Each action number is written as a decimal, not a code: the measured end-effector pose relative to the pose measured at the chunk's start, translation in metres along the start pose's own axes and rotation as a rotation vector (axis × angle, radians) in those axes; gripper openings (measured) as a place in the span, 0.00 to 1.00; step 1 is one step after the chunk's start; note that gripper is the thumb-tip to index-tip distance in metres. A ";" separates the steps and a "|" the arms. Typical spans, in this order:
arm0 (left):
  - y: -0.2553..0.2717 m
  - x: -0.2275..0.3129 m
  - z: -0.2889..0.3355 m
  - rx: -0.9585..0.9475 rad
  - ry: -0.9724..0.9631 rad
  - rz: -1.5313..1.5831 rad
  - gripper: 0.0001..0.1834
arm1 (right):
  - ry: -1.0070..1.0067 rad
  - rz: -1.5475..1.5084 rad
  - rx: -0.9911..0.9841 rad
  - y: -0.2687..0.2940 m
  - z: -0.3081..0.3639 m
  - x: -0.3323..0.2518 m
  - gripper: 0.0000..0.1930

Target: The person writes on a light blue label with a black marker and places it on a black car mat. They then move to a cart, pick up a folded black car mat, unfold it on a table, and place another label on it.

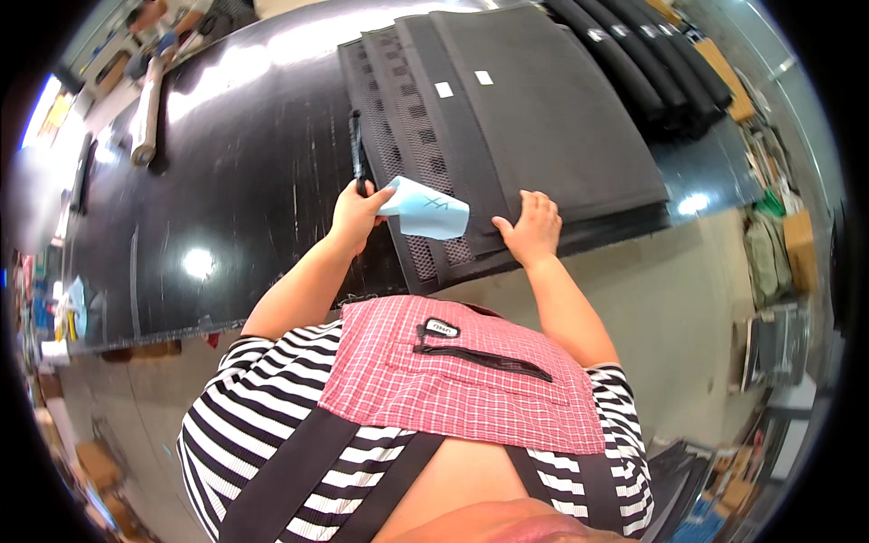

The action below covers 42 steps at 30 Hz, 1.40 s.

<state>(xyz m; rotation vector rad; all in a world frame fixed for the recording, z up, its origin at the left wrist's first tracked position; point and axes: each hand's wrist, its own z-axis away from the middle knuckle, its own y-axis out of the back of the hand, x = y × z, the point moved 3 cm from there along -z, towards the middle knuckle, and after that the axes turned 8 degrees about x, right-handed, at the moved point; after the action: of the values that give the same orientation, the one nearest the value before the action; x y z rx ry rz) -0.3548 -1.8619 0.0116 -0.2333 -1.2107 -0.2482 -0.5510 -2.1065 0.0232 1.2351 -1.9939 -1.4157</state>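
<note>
My left hand (358,217) is closed, pinching a light blue slip of paper (433,214) by its left edge. The slip has a handwritten mark and hangs over a stack of black sheets (552,118). A slim black tool (357,149), perhaps a pen or a cutter, points away from the fingers of that hand; whether it is gripped or only lies there I cannot tell. My right hand (532,228) lies with spread fingers on the near edge of the top sheet. Mesh strips (425,149) show along the stack's left side, and two small white labels (483,78) sit on the sheets.
Several black rolls (634,54) lie at the table's far right. On the glossy black table (244,154) a pale roll (148,113) rests at the far left, with a person (195,23) behind it. Cardboard boxes (800,249) stand off to the right.
</note>
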 end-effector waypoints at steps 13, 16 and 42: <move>-0.082 0.051 -0.082 -0.064 -0.177 -0.487 0.16 | 0.057 -0.055 0.027 0.078 -0.097 0.031 0.09; -0.132 0.051 -0.116 -0.206 -0.354 -0.793 0.15 | 0.061 -0.279 0.243 0.127 -0.167 0.079 0.10; -0.250 0.085 -0.165 -0.295 -0.006 -1.587 0.35 | -0.055 -0.473 0.733 0.297 -0.314 0.182 0.11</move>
<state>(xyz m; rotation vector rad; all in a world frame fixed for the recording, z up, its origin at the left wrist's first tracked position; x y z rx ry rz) -0.2571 -2.1557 0.0475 0.5397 -1.1220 -1.7939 -0.5443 -2.4008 0.3884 2.1023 -2.4710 -0.8909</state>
